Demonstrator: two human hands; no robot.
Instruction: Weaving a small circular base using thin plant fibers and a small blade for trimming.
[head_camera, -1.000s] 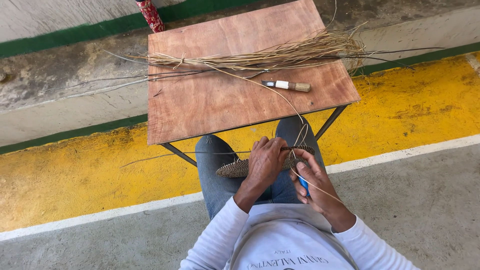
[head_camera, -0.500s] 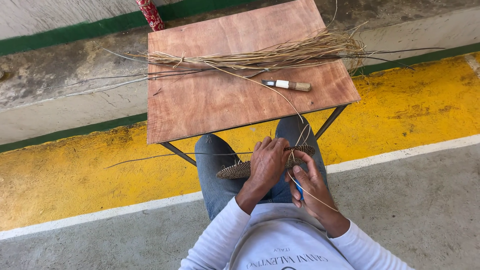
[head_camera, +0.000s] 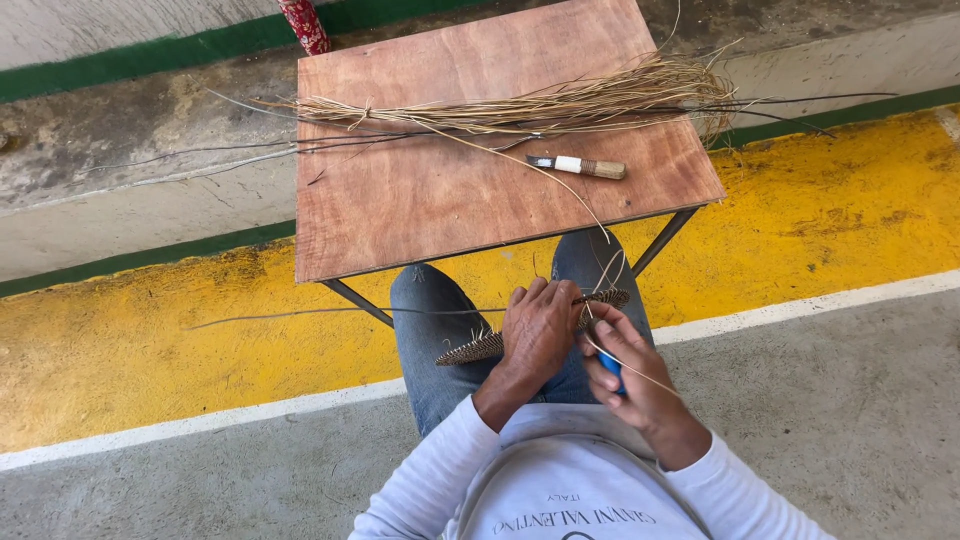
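Your right hand (head_camera: 625, 362) closes its fingers around a blue tool (head_camera: 611, 366) and a thin straw strand. Your left hand (head_camera: 540, 330) grips the flat woven piece (head_camera: 480, 348) on your lap, its long axis running left to right. Beyond, a knife (head_camera: 578, 166) and straw bundle (head_camera: 530, 107) lie lengthwise across the wooden table (head_camera: 420, 210).

There is only the one view, from a camera on the seated person's head, tipped steeply down and a little forward. Nearest, at the bottom edge, are the white sleeves and chest, then the left hand (head_camera: 538, 330) and right hand (head_camera: 625, 362) over the lap. Farther out it takes in the wooden table (head_camera: 420, 215), the yellow floor stripe (head_camera: 150, 340) and the concrete curb (head_camera: 150, 200) beyond.
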